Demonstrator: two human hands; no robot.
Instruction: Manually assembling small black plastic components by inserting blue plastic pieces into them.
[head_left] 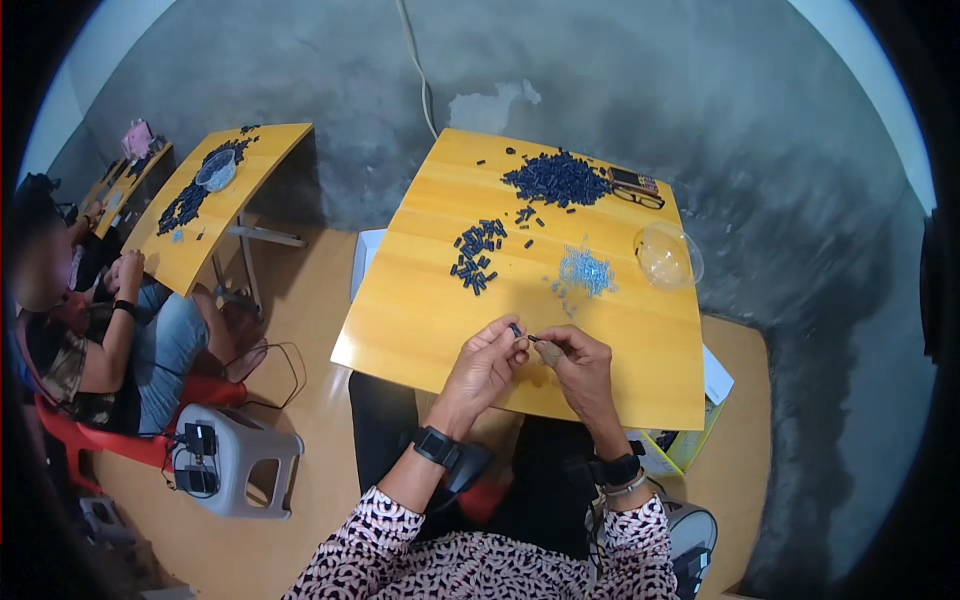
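Head view: left hand (484, 366) has its fingers pinching a dark piece (516, 329), and right hand (580, 366) is pinching a dark bit (533, 338) right next to it, both near the front of the worktop (640, 365). Can't tell if the two parts touch. Biggest risk imo: they're tiny, so a loose pinch or sideways push could pop one out, maybe over the near edge. The clear bits (587, 270) lie loose just beyond the hands, so a careless knuckle could scatter them, or mix them into the small dark pile (475, 255).
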